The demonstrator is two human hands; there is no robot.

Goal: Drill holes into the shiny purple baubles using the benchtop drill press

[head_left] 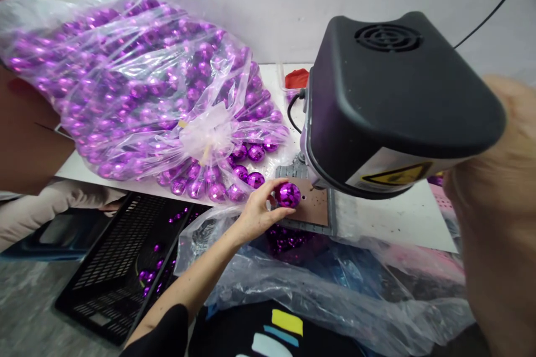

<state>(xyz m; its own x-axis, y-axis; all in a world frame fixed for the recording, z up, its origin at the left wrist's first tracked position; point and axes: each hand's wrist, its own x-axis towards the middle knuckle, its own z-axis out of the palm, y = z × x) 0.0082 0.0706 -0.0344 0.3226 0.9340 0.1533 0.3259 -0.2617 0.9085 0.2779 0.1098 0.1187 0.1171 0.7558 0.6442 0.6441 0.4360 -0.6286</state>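
Note:
My left hand (262, 212) holds a shiny purple mirrored ball (288, 195) between thumb and fingers, just above a brown board (314, 206) with a small dark hole. The board lies on the grey metal base (333, 213) of a bench machine. Over it looms the machine's black housing (397, 95), with a round vent and a yellow warning label. At the far right, my right hand (498, 122) is close to the camera and blurred, beside the housing; its fingers are hidden. More purple balls (255, 179) rest on the white table, left of the board.
A large clear bag (138, 89) full of purple balls covers the table's left side. Below stands a black crate (104, 273) with purple pieces. Plastic sheeting (293, 284) hangs along the front edge. Another person's sleeve (54, 206) shows at left. A red item (296, 78) sits behind the machine.

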